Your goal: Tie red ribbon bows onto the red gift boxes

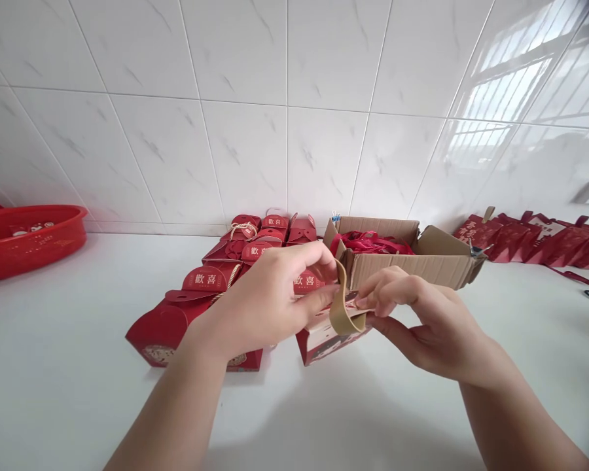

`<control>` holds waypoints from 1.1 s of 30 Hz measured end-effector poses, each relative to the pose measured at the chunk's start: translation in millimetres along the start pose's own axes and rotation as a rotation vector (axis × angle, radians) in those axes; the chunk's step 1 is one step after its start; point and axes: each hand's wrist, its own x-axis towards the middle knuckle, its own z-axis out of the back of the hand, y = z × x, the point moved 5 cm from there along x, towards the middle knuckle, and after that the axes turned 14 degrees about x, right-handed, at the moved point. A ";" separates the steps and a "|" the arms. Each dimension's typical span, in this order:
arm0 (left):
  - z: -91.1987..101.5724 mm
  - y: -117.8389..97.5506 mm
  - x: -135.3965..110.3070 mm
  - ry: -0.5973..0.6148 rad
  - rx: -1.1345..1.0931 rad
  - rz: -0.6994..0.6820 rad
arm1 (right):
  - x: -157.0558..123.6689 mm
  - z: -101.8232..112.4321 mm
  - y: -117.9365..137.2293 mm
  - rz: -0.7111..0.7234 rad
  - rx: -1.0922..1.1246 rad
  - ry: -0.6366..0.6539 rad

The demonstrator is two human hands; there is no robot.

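A small red and cream gift box [331, 345] stands on the white counter between my hands, with dark printing on its side. A tan strap [342, 315] curves over its top like a handle. My left hand [275, 304] is closed, its thumb and fingers pinching at the strap's upper end. On the other side, my right hand [417, 320] is closed on the box's top edge beside the strap's lower end. My fingers partly hide the box's top. Close to my left wrist sits a closed red gift box [171, 320] with a twisted cord.
Several red gift boxes [269, 237] are grouped behind my left hand. An open cardboard box [402, 269] holds red ribbons [370, 243]. At far left stands a red plastic basin [34, 245]. Folded red bags [525, 239] line the tiled wall at right, near a loose ribbon [576, 277].
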 end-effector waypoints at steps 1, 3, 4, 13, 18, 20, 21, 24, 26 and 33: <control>-1.3 -3.0 -0.1 0.029 -0.011 -0.024 | -0.1 -0.3 0.1 -0.009 0.003 0.004; -2.2 -8.3 -0.4 0.052 0.002 -0.073 | -0.4 -0.8 -0.2 -0.031 0.009 0.016; -1.8 -9.8 -0.7 0.048 0.023 -0.086 | -0.6 -0.9 -0.5 -0.041 0.011 0.021; 2.6 -4.9 -7.4 0.028 0.102 -0.006 | -1.3 1.7 0.7 -0.049 0.054 -0.020; -0.6 -4.7 -7.7 0.104 0.141 -0.005 | -0.7 -1.7 0.9 -0.065 0.089 0.025; -4.9 -6.4 -8.0 0.188 0.064 -0.031 | -0.6 -3.1 0.7 -0.077 0.114 0.034; -6.8 -7.4 -8.4 0.227 0.025 -0.046 | -0.6 -3.5 0.8 -0.082 0.125 0.034; -8.8 -9.2 -9.5 0.282 -0.020 -0.072 | -1.3 -3.4 2.4 -0.085 0.155 0.025; -7.6 -9.3 -9.8 0.277 0.001 -0.074 | -1.9 -2.9 4.6 -0.073 0.179 0.021; -2.7 -14.1 -12.5 0.287 0.078 -0.140 | -2.7 -4.5 8.5 -0.086 0.183 0.036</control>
